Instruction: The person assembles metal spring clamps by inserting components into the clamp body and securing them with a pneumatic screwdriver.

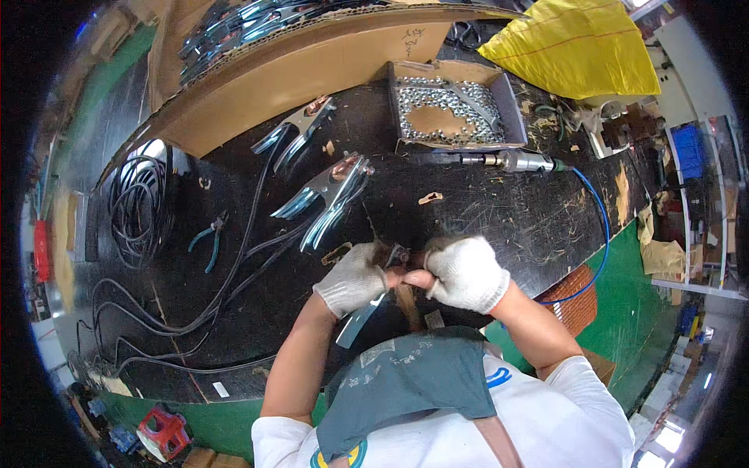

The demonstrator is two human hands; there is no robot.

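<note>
Head cam: I'm watching remotely as two hands in white knit gloves, some fingertips bare, meet over a dark bench (507, 214), close to the wearer's grey apron (413, 382). L hand (353, 277) is nearly closed, w/ fingers curled round a metal clamp (359, 321); one flat, shiny handle sticks out below the glove, angled down-left twd the apron. R hand (468, 273) is curled too, thumb reaching across to L's fingers at the clamp's dark upper end; fingers hide the spot & it's partly blurred, so I can't tell what, if anything, R has hold of.

Just beyond L hand, a 2nd clamp (331, 195) lies on the bench; farther up-left, a 3rd clamp (300, 129), w/ black cables (251, 226) trailing twd the lower L edge. Blue-handled pliers (212, 235) lie L of the cables, near a black coil (129, 242). At back, a big carton (257, 105) holds a pile of clamps (265, 23). Right of it, a small box (512, 113) of shiny parts (413, 101); just below that, an air tool (521, 161) w/ a blue hose (602, 226) curving down the R side. Yellow sack (577, 47), top R.
</note>
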